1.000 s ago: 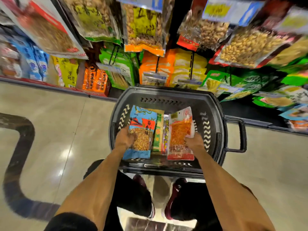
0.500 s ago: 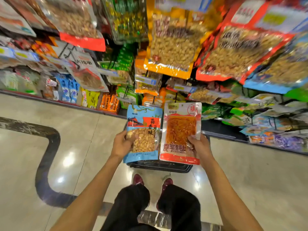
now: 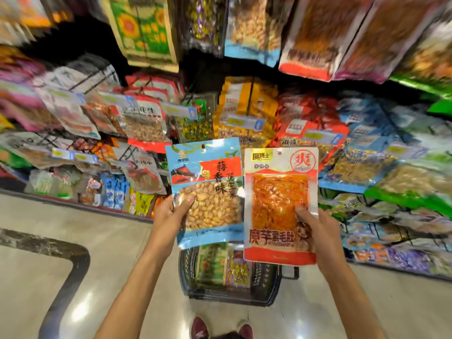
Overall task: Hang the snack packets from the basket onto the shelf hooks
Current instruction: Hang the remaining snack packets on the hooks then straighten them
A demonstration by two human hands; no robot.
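Observation:
My left hand (image 3: 168,216) grips a blue peanut packet (image 3: 208,172) by its lower left side, thumb on the front. My right hand (image 3: 315,228) grips a red and white packet of orange snack (image 3: 278,192) by its lower right side. Both packets are held upright, side by side, in front of the shelf. Below them on the floor stands the dark basket (image 3: 266,287) with a few packets (image 3: 215,263) left inside. Hooks are hidden behind rows of hanging packets (image 3: 144,123).
The shelf wall is crowded with hanging snack packets (image 3: 362,165) and price tags (image 3: 244,122) from left to right. Large packets (image 3: 249,25) hang overhead. Shiny tiled floor (image 3: 61,253) with a dark curved stripe lies to the left. My shoes (image 3: 198,326) are behind the basket.
Both hands have lifted the two packets out of the basket and up to shelf height. My view has tilted up towards the shelf.

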